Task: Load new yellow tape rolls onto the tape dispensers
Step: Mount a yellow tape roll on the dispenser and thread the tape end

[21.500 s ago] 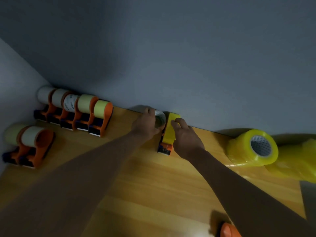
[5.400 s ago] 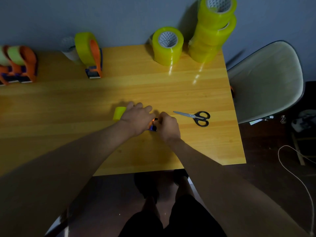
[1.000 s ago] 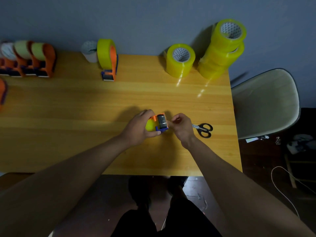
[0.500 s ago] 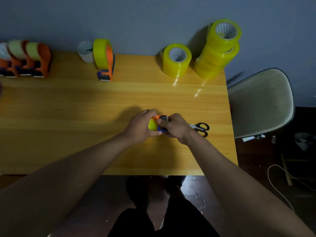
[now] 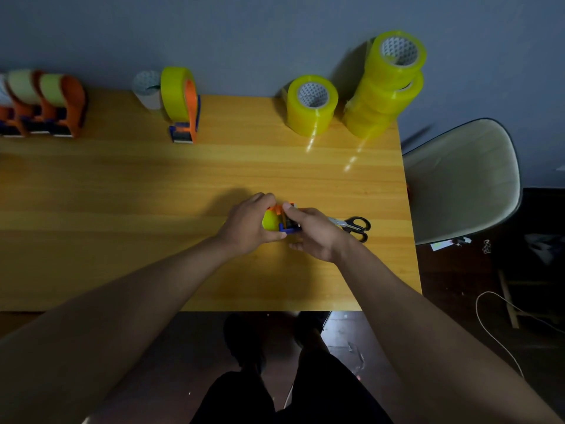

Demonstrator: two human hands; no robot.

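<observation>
Two hands meet at centre frame over one orange-and-blue tape dispenser (image 5: pixel 286 220) held just above the wooden table (image 5: pixel 153 194). Left hand (image 5: pixel 247 224) wraps its fingers round the dispenser's left side, where a yellow tape roll (image 5: pixel 270 220) sits in the frame. Right hand (image 5: pixel 315 232) grips the dispenser's right end, its fingertips curled over the blue front; what they pinch there cannot be made out. Black-handled scissors (image 5: pixel 354 226) lie on the table just right of the right hand, partly hidden by it.

Along the wall at upper centre, a second dispenser (image 5: pixel 185 117) stands upright, loaded with a full yellow roll (image 5: pixel 172 90). A bare cardboard core (image 5: pixel 146 93) stands just left of it, touching or nearly so. At the upper left edge, a row of orange dispensers (image 5: pixel 46 108) holds paler, thinner rolls. At upper right, a single yellow roll (image 5: pixel 312 105) stands on end, and beside it a stack of yellow rolls (image 5: pixel 386 84) leans against the wall. A pale chair (image 5: pixel 461 179) stands off the table's right edge.
</observation>
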